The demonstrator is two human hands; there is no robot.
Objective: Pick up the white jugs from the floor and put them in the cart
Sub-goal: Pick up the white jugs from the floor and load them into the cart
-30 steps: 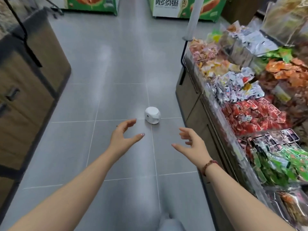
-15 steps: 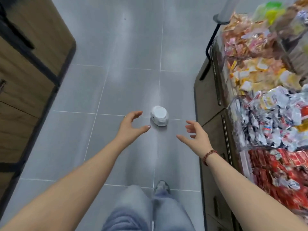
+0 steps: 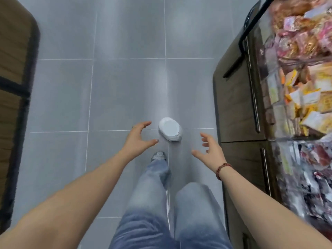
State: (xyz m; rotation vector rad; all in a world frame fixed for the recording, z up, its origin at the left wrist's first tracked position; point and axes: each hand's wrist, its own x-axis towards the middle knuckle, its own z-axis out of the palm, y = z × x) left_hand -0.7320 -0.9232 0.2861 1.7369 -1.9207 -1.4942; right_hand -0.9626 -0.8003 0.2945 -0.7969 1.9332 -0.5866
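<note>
head view, left hand [image 3: 137, 139] with fingers spread and holding nothing, right hand [image 3: 210, 150] also spread and empty, white jug [image 3: 169, 128] on the grey tile floor [image 3: 125, 87] between both hands, touching neither, snack shelf [image 3: 296, 87] at right

White jug [image 3: 169, 129] sits on grey floor tiles [image 3: 125, 94].

Snack packets [image 3: 303, 97] blurred, perhaps wrapped sweets.

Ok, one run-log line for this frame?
phase: reach | white jug: on floor, untouched | left hand: open beside it | right hand: open, apart | cart: not visible
</note>
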